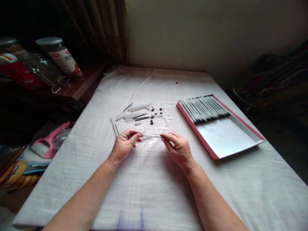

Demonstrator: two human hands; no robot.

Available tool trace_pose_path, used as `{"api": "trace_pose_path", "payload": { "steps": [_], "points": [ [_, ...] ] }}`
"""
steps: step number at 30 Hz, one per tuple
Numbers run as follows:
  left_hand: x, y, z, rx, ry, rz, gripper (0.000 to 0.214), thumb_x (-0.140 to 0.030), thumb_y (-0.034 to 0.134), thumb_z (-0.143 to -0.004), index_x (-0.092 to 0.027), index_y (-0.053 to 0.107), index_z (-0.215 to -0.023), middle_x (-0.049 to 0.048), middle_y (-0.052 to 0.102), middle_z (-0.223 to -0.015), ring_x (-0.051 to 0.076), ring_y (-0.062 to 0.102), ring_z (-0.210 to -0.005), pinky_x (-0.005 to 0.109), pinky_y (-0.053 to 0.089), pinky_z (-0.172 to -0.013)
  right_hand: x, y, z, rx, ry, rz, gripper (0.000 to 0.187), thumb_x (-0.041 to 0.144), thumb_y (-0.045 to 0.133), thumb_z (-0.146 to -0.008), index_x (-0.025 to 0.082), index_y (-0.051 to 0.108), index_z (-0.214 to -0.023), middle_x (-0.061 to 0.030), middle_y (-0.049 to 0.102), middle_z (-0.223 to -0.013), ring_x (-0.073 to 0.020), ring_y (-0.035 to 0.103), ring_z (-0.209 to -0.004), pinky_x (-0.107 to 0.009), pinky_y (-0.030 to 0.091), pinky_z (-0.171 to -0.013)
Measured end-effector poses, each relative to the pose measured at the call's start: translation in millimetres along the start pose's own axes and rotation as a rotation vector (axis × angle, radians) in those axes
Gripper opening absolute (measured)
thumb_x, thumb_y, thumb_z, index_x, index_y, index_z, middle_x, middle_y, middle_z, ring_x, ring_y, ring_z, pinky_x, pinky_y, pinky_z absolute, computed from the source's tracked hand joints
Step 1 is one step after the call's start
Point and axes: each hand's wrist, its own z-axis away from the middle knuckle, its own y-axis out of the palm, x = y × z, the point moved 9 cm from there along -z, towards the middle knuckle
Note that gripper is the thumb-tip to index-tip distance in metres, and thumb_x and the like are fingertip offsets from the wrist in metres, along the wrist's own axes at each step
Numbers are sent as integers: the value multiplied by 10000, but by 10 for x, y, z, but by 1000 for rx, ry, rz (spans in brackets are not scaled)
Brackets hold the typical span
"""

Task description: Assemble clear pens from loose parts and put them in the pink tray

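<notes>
My left hand (124, 144) and my right hand (177, 148) hover over the white cloth (149, 179), each pinching one end of a thin clear pen tube (151, 135) held level between them. Just beyond my fingers lies a scatter of loose pen parts (141, 115): clear barrels, thin black refills and small black caps. To the right sits a pink-edged tray (231, 134) with a row of assembled pens (204, 109) lined up at its far end.
A shelf at the left carries jars (59, 54) and a cable. A pink lint roller (48, 144) and printed packets lie below the table's left edge. Dark clutter fills the right corner by the wall.
</notes>
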Motion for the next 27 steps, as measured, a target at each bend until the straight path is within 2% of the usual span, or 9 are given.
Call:
{"api": "trace_pose_path", "payload": {
  "steps": [6,14,27],
  "points": [
    [-32,-5,9,-7,12,4,412,-523,746,-665,-158,657,-834,64,724,-820,180,692,-669,197,428,-456,-10,33,6,20,26,-28,199,259,532,-904,253,708,-996,-55,720,-889,-183,680,-793,-298,546,-734],
    [-42,13,21,8,-30,55,386,-490,759,-661,-156,632,-808,67,740,-811,155,674,-633,194,426,-466,-59,76,23,20,63,-170,185,239,546,-893,238,704,-991,-52,728,-915,-179,686,-835,-298,551,-769],
    [-26,-42,-5,-8,-10,-4,399,-507,761,-656,-158,638,-805,78,745,-814,165,676,-634,199,432,-466,-36,89,27,53,48,-131,192,239,540,-896,239,706,-992,-54,735,-882,-181,689,-803,-290,546,-738]
  ]
}}
